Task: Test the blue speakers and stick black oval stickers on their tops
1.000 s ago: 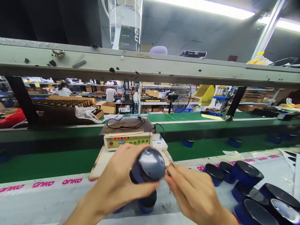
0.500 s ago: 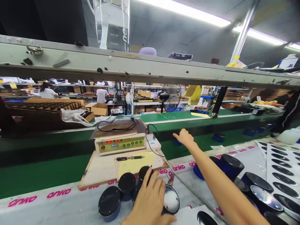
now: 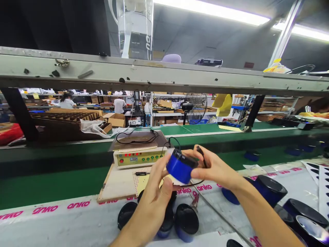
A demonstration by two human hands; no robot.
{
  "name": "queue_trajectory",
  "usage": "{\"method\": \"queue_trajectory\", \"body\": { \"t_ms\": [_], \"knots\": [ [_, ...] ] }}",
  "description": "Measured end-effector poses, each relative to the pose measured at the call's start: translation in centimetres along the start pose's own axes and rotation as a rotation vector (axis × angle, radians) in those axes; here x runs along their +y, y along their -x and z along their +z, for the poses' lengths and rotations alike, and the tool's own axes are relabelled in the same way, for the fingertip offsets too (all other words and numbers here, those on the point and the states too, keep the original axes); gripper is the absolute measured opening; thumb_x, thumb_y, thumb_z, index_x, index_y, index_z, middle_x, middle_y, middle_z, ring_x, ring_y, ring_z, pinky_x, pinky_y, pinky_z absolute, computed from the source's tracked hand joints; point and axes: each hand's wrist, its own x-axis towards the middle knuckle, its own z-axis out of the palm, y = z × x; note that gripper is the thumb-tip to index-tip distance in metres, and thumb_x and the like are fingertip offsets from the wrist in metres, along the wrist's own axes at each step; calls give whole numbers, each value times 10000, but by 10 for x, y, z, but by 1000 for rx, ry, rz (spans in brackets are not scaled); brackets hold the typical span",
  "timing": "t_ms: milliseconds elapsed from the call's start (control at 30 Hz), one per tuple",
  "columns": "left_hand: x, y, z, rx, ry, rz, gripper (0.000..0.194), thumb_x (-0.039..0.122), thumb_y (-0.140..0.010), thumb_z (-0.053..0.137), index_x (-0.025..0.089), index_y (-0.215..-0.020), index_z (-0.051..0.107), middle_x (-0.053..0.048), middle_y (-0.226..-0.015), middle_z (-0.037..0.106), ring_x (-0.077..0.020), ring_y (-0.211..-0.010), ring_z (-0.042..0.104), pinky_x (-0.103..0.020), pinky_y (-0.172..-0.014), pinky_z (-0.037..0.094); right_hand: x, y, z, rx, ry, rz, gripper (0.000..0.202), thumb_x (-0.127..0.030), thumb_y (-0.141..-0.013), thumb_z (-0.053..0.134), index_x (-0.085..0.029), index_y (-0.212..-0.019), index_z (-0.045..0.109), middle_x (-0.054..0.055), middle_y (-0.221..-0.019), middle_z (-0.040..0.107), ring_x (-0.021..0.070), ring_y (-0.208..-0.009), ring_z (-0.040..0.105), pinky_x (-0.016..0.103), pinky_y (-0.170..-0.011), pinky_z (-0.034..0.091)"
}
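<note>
Factory benches stretch away under fluorescent strip lights, and a scuffed grey metal shelf (image 3: pixel 164 73) crosses the view above the green conveyor belt (image 3: pixel 51 178). Nearest the camera lies the pale grey surface (image 3: pixel 64 226), edged with white tape (image 3: pixel 77 205) printed "anko" in pink again and again.

On a flat wooden board (image 3: pixel 115 185) at the belt's near edge stands a cream metal tester box (image 3: pixel 140 157), its yellow front panel set with a row of red lights and a row of green ones. Black cable (image 3: pixel 136 135) loops over its perforated top.

Just in front of the tester box, held above the board, is a short round blue plastic cylinder (image 3: pixel 180 168) with a black face, tilted. The left hand (image 3: pixel 154 195) has its grip closed on the cylinder, thumb beneath and fingers on the left wall. The right hand (image 3: pixel 214 168) steadies the cylinder's right side while pinching a thin black lead (image 3: pixel 202 156) between its fingers.

Below the tester box, on the grey surface, several like cylinders with glossy black round tops (image 3: pixel 186 219) stand clustered together. More of them (image 3: pixel 269 190) crowd to the tester box's right. A black pen (image 3: pixel 140 173) lies on a perforated sheet with a yellow paper, directly before the tester box.

Behind the tester box, brown cardboard cartons (image 3: pixel 66 118) and a black standing fan (image 3: pixel 196 106) show. Printing on a clear plastic jug (image 3: pixel 135 29) on the shelf is too small to read.
</note>
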Motion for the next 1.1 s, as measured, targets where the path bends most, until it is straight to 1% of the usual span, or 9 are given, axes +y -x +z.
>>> {"method": "queue_trajectory", "body": {
  "t_ms": [133,200,267,433,600,767,900,1033,1100],
  "knots": [
    [9,8,6,-4,248,-52,815,514,-663,780,316,-1348,385,-84,-1353,514,-248,-1159,570,-337,-913,522,-27,40,27,-81,-117,-186,447,-545,-783,654,-212,-1035,495,-2,-850,608,103,-586,496,209,-485,404],
    [17,7,2,-1,375,-230,646,430,-744,744,266,-1290,441,-82,-1216,613,-198,-983,658,-293,-834,550,-35,52,30,16,-1,-272,302,-505,-929,450,-220,-978,533,-1,-811,597,135,-674,537,233,-572,447],
    [25,3,-4,-31,547,-419,458,443,-838,624,163,-1190,538,-103,-1047,680,-178,-819,694,-252,-727,569,-40,59,29,98,127,-352,353,-420,-998,278,-222,-860,535,-1,-750,575,138,-664,534,239,-590,445],
    [34,0,-9,-96,711,-539,442,472,-865,577,65,-1020,649,-127,-880,715,-168,-723,699,-203,-660,569,-41,66,34,197,505,-633,198,-206,-977,412,-214,-801,503,-10,-698,540,121,-589,490,241,-530,361],
    [30,5,-2,-8,527,-378,462,515,-758,700,202,-1078,591,-46,-954,704,-147,-731,685,-229,-636,570,-39,68,39,322,725,-778,197,-117,-944,450,-174,-766,513,0,-624,483,121,-535,443,260,-479,300],
    [25,8,-5,85,110,-141,599,535,-689,751,266,-1158,494,-23,-1063,654,-177,-960,636,-251,-819,518,-41,73,43,406,974,-775,249,-113,-926,443,-171,-708,551,16,-578,513,143,-481,496,295,-442,296],
    [21,11,-15,48,-171,11,608,504,-743,715,324,-1229,397,-19,-1180,594,-183,-1024,615,-282,-858,525,-38,66,48,472,879,-801,232,-78,-901,440,-169,-729,567,23,-580,538,158,-494,524,290,-432,339],
    [20,9,-26,-36,-649,327,619,417,-827,655,348,-1350,331,-59,-1290,473,-215,-1144,549,-331,-910,524,-26,51,50,118,335,-545,183,-108,-907,461,-203,-1006,582,15,-808,639,134,-701,626,215,-600,509],
    [21,7,-29,-36,-931,572,590,329,-854,639,267,-1377,373,-97,-1296,404,-235,-1199,479,-361,-991,477,-19,46,52,-33,102,-428,366,-106,-890,488,-251,-1227,481,21,-1029,652,134,-906,647,221,-766,542]
  ]
}}
